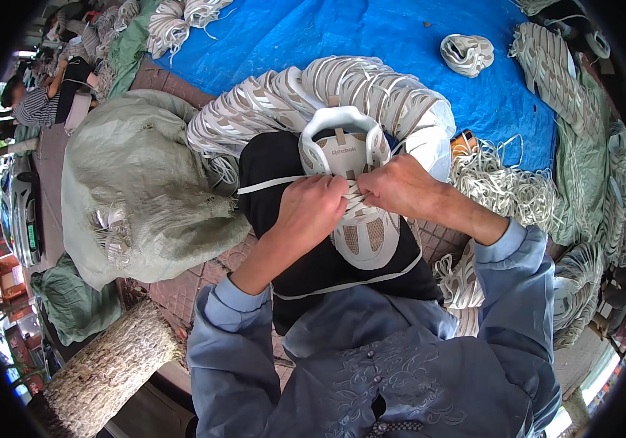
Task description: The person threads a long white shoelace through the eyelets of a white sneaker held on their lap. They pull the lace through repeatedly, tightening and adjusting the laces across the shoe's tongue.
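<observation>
- Two grips, left hand (314, 206) and right hand (404, 188), are pinched on the white lace (269, 184)
- I see the shoe (365, 252) on the black-covered lap (305, 274), beneath both hands
- From afar, I judge this as lacing; next calls for drawing the loose end through

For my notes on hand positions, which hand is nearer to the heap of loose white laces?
Right. The right hand is at the shoe, left of the heap of laces; the left hand is at the shoe too, but farther left.
</observation>
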`<action>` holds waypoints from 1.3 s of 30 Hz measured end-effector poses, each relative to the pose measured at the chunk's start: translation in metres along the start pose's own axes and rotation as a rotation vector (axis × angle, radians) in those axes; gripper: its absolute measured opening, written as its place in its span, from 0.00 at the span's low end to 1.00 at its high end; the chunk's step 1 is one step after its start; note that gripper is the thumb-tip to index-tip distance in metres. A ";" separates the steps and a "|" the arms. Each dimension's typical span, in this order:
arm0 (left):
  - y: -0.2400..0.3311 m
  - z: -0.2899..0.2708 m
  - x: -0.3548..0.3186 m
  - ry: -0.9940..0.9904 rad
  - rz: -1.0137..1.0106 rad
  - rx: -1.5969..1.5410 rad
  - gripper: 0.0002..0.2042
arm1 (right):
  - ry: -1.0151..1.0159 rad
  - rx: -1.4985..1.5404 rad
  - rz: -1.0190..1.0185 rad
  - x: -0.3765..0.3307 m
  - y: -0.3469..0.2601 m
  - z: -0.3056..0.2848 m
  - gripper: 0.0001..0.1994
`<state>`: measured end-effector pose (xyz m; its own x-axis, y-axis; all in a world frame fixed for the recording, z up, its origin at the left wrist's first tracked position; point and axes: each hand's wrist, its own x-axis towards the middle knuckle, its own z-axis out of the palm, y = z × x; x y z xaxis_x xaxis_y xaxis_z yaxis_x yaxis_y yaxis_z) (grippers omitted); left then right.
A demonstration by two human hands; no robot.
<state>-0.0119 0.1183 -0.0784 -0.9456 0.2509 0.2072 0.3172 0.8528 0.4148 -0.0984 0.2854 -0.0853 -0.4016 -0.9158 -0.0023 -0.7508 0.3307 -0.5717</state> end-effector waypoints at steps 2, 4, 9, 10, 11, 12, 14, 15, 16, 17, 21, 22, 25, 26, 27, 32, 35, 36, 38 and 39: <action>0.000 0.001 -0.002 -0.007 -0.033 -0.021 0.06 | -0.060 0.077 0.024 0.005 0.002 -0.003 0.05; -0.001 0.003 -0.004 0.004 -0.068 -0.073 0.06 | -0.043 0.270 0.040 0.001 0.008 0.000 0.04; -0.010 0.003 -0.014 0.084 -0.091 -0.248 0.03 | 0.030 0.757 0.273 -0.012 0.017 0.007 0.03; -0.011 -0.002 -0.021 0.025 -0.373 -0.560 0.03 | 0.046 0.936 0.380 -0.018 0.021 0.011 0.03; -0.011 -0.008 -0.027 -0.043 -0.640 -0.878 0.05 | 0.077 1.108 0.498 -0.027 0.028 0.011 0.03; -0.010 -0.014 -0.033 -0.119 -0.907 -1.193 0.07 | 0.038 1.089 0.634 -0.038 0.045 0.012 0.08; -0.005 -0.020 -0.039 -0.007 -1.007 -1.462 0.16 | 0.096 1.127 0.767 -0.045 0.053 0.020 0.16; -0.003 -0.018 -0.037 0.066 -1.024 -1.542 0.18 | 0.126 1.144 0.839 -0.049 0.058 0.027 0.20; -0.003 -0.017 -0.036 0.159 -1.019 -1.591 0.18 | 0.149 1.218 0.813 -0.049 0.066 0.042 0.32; -0.005 -0.011 -0.030 0.244 -1.003 -1.644 0.18 | 0.272 1.340 0.795 -0.048 0.070 0.047 0.33; -0.025 0.003 -0.021 0.453 -0.945 -1.950 0.16 | 0.614 1.780 0.578 -0.038 0.085 0.052 0.33; -0.031 -0.003 -0.020 0.435 -0.923 -1.986 0.15 | 0.661 1.840 0.488 -0.039 0.087 0.047 0.33; -0.054 -0.030 -0.046 0.523 -0.938 -1.785 0.14 | 0.688 2.001 0.221 -0.048 0.088 0.035 0.24; -0.064 -0.040 -0.058 0.567 -0.960 -1.673 0.14 | 0.677 1.986 0.179 -0.052 0.087 0.030 0.22; -0.073 -0.050 -0.070 0.609 -0.980 -1.560 0.14 | 0.666 1.972 0.137 -0.057 0.085 0.025 0.20; -0.115 -0.096 -0.120 0.829 -0.869 -1.690 0.12 | 0.552 0.958 0.689 -0.066 0.086 -0.004 0.06; -0.147 -0.127 -0.159 0.966 -0.771 -1.780 0.10 | 0.595 0.498 0.674 -0.062 0.086 -0.004 0.06; -0.161 -0.134 -0.171 1.034 -0.767 -1.799 0.10 | 0.624 0.492 0.679 -0.063 0.083 -0.008 0.07; -0.195 -0.147 -0.203 1.088 -0.768 -1.794 0.09 | 0.664 0.419 0.714 -0.064 0.082 -0.015 0.08; -0.218 -0.144 -0.210 1.094 -0.769 -1.820 0.09 | 0.703 0.332 0.841 -0.068 0.077 -0.024 0.08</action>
<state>0.1277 -0.1860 -0.0850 -0.6950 -0.6276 -0.3509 0.3401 -0.7169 0.6086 -0.1417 0.3785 -0.1090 -0.9939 -0.0683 -0.0869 0.0279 0.6062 -0.7948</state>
